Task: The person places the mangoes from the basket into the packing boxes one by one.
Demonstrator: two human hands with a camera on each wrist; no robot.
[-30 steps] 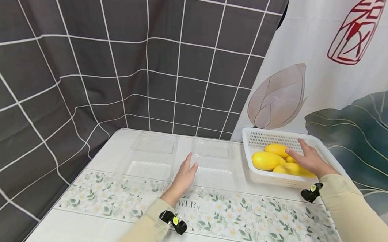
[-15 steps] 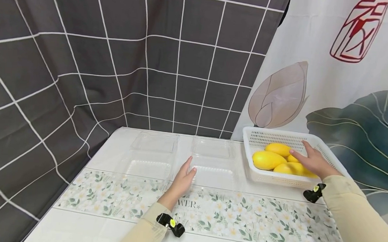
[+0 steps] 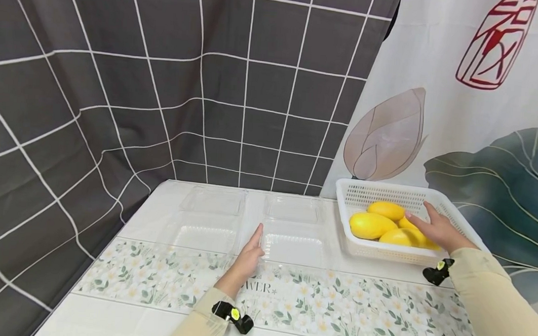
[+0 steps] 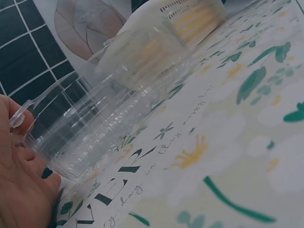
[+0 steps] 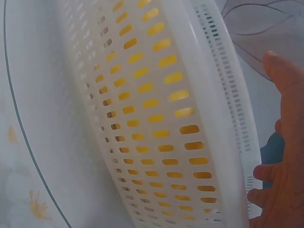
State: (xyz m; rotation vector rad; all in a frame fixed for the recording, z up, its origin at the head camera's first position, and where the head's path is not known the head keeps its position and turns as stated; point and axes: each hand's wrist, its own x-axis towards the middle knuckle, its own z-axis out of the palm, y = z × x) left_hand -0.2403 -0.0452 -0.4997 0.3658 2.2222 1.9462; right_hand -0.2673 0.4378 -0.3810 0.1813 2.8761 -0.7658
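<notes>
Right hand (image 3: 443, 233): loosely spread, holding nothing; above yellow fruit (image 3: 372, 225) in white basket (image 3: 385, 252), right of frame.
Left hand (image 3: 245, 262): extended, beside clear box (image 3: 294, 248), lower centre.
Handling note: fruit best gripped round its middle, raised above basket rim; box, seemingly light, wants gentle steadying.

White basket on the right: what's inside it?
At least four yellow fruits lie in the basket. The right hand covers part of its right side, and the fruits hide the floor beneath them, so anything there can't be seen.
</notes>
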